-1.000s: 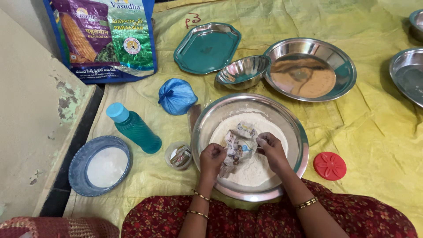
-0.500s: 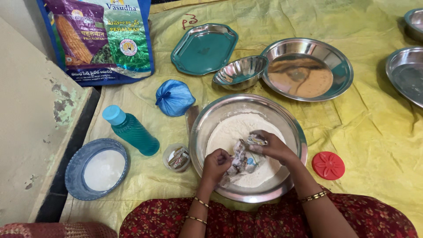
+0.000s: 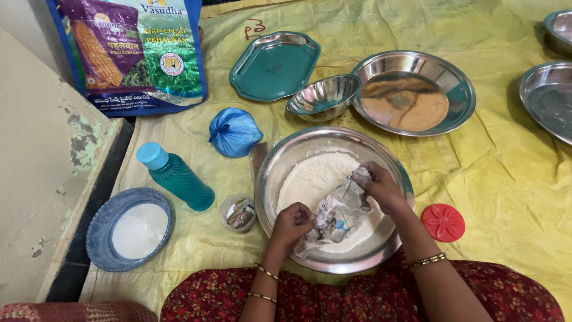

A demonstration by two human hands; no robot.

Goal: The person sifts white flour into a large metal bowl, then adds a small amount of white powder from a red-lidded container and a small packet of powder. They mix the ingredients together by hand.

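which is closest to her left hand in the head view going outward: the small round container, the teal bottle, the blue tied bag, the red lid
From the left hand:
1. Small round container, just to its left beside the big bowl.
2. Teal bottle, further left, lying tilted.
3. Blue tied bag and red lid: too close to call, bag up-left, lid far right.

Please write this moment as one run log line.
left hand: grips crumpled clear plastic packet | right hand: grips its top | under: round steel bowl of white flour

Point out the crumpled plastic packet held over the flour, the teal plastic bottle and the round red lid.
Crumpled plastic packet (image 3: 336, 217), head view, its middle.
Teal plastic bottle (image 3: 179, 179), head view, its body.
Round red lid (image 3: 443, 222), head view, its centre.
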